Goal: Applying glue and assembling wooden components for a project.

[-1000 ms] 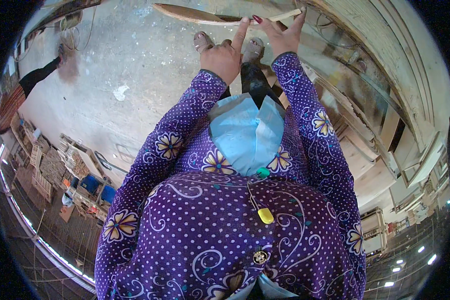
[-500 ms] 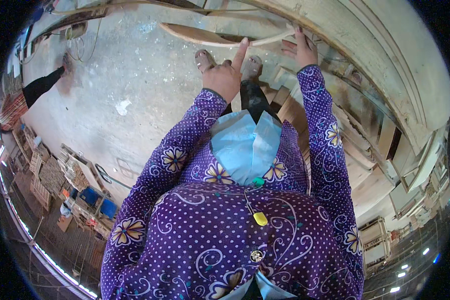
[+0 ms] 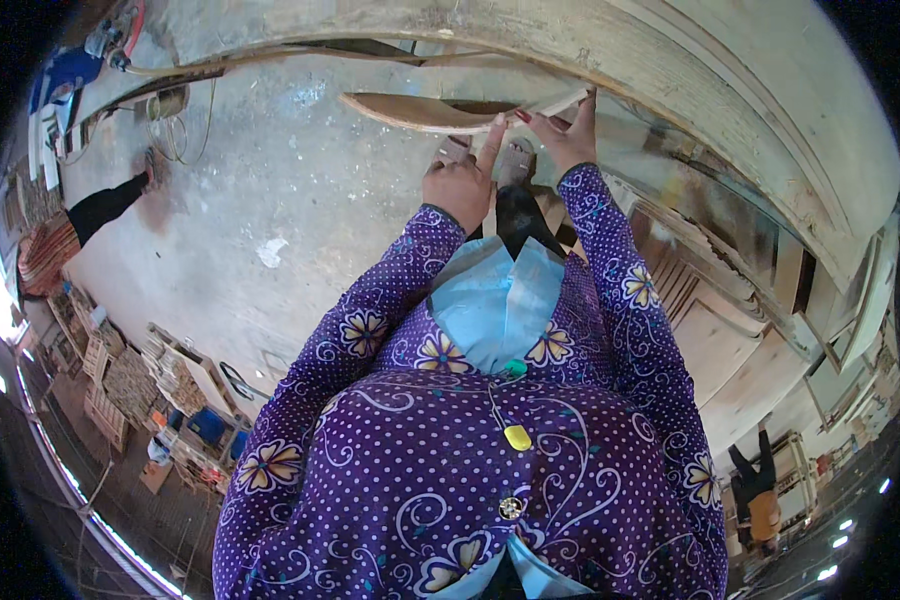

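Note:
A long curved wooden piece (image 3: pixel 420 115), pale along its near edge and brown on its upper face, lies across in front of me above my feet. My left hand (image 3: pixel 458 188) is at the middle of its near edge, index finger stretched along the wood and the other fingers partly hidden. Toward the piece's right end, my right hand (image 3: pixel 568 142) grips it, with a thumb or finger pointing in toward the left fingertip. That right end meets or overlaps the edge of the large pale workpiece (image 3: pixel 670 95); whether they touch I cannot tell.
Wooden panels and frames (image 3: pixel 730 330) stand on the right. A hose (image 3: pixel 270 62) runs along the far side. One person in black trousers (image 3: pixel 110 210) is at the left, another person (image 3: pixel 760 490) at the lower right. Stacked wood (image 3: pixel 120 380) sits lower left.
My right hand has moved left along the wooden piece, closer to my left hand. The view has shifted, and a person now shows at the lower right.

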A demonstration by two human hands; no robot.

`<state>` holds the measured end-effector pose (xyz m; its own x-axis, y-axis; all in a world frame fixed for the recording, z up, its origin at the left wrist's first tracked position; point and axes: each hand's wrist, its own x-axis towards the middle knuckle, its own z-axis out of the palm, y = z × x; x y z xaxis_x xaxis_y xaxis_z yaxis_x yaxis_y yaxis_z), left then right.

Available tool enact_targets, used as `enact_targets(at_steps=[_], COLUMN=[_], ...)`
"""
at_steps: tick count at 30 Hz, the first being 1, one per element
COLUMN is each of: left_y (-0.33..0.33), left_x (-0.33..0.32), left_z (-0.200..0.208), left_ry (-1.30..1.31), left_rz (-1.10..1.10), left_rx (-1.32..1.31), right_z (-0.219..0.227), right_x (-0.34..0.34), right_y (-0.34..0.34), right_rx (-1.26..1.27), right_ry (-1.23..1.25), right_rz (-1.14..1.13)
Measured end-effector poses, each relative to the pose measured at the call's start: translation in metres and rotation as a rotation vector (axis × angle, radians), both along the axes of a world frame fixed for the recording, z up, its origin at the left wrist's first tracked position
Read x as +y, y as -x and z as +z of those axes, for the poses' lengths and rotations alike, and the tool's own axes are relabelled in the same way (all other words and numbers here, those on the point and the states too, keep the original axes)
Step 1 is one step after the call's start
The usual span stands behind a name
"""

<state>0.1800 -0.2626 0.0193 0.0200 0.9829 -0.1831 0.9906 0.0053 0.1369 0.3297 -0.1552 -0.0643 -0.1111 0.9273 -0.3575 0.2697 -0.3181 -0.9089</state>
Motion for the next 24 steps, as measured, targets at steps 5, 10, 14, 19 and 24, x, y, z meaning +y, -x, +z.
enact_targets(at_steps=[5,10,14,19,24], left_y=[-0.014,0.039,0.093,0.258,0.345], left_x=[0.031,0.090,0.176,0.291,0.378], left_z=[0.046,0.158,0.235,0.246,0.159], left_ry=[0.451,0.212,-0.303,-0.495,-0.076], left_rz=[0.012,-0.078,0.068,0.058,0.048], left_rx=[-0.166,-0.737,-1.016,-0.046,0.038], right_z=[-0.044,-0.022,-0.046,-0.045,-0.058], right_x=[-0.002,0.006,0.007,-0.001,0.003], right_y=[-0.039,-0.041,-0.061,-0.059,-0.080], right_rx=[-0.002,0.231,0.167,0.209,0.262], right_ry=[-0.052,0.264,0.153,0.055,0.135], right_rz=[-0.053,-0.258,-0.198,-0.378,-0.410])
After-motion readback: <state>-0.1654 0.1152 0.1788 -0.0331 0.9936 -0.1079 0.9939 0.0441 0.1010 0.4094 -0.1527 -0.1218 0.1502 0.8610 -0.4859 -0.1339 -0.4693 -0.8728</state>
